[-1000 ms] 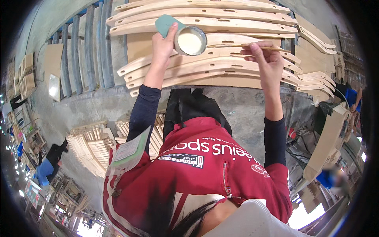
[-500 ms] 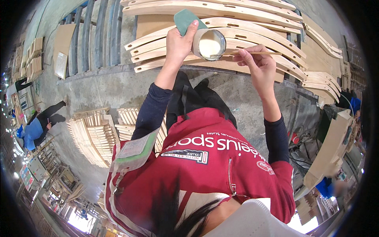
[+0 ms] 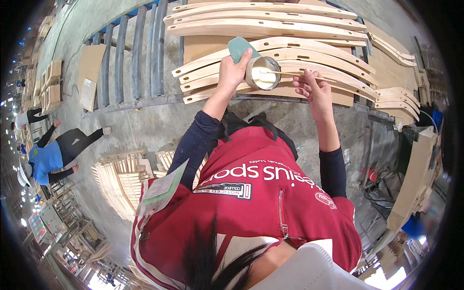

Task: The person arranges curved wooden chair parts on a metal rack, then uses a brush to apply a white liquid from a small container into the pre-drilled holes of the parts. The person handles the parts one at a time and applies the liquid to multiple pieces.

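My left hand (image 3: 233,72) is closed around a cup (image 3: 249,77) of pale cream liquid (image 3: 266,80), tipped so its mouth shows. The same hand also keeps a flat green pad (image 3: 240,47) that sticks out past the thumb. Between thumb and fingers of my right hand (image 3: 316,92) is a thin wooden stick (image 3: 292,73), its far tip inside the cup. Curved pale wooden slats (image 3: 309,54) with slots near their ends lie just beyond and beneath both hands.
More slats (image 3: 270,24) lie farther back on cardboard (image 3: 208,46). Dark conveyor rollers (image 3: 137,58) run to the left. Stacked wooden parts (image 3: 118,181) stand on the floor at left. A person in blue (image 3: 46,157) is farther left. At right is a long board (image 3: 411,181).
The cup and both hands sit slightly lower in view, and the cup shifts right. The stick stays in the cup. The person in blue appears farther into view.
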A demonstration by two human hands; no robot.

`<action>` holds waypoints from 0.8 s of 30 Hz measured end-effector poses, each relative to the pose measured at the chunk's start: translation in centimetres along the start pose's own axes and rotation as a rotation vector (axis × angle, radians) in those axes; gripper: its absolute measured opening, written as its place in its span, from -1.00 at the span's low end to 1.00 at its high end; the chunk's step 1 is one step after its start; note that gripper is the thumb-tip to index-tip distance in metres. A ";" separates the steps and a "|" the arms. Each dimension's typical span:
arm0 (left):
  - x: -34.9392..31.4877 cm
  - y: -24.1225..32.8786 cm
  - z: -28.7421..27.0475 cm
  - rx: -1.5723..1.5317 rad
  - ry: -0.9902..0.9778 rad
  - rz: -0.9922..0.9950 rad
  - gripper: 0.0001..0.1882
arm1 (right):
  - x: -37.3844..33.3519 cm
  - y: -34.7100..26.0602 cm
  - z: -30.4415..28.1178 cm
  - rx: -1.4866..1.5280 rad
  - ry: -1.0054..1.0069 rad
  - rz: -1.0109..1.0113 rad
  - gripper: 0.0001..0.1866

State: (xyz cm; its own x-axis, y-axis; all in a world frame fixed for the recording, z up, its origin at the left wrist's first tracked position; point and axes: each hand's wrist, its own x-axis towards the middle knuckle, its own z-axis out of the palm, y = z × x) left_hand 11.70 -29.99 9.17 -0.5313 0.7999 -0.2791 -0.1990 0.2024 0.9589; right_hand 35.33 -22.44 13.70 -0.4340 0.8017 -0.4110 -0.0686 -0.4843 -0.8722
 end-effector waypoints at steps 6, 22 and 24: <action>0.3 -1.9 -0.8 0.058 -0.004 -0.008 -0.56 | 1.1 1.4 -0.8 0.175 -0.032 -0.074 -0.83; -2.4 -1.9 -5.7 0.112 0.094 -0.167 -0.64 | 6.7 7.7 -4.9 -0.427 0.349 -0.347 -0.75; -2.4 -2.3 -6.0 0.122 0.102 -0.194 -0.64 | 6.8 8.0 -5.0 -0.386 0.353 -0.331 -0.71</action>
State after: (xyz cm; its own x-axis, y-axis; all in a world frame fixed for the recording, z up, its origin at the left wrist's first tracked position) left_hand 8.50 -35.82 7.31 -0.5743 0.6796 -0.4564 -0.2079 0.4182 0.8843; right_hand 36.37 -19.08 2.63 -0.1177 0.9872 -0.1073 0.2096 -0.0810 -0.9744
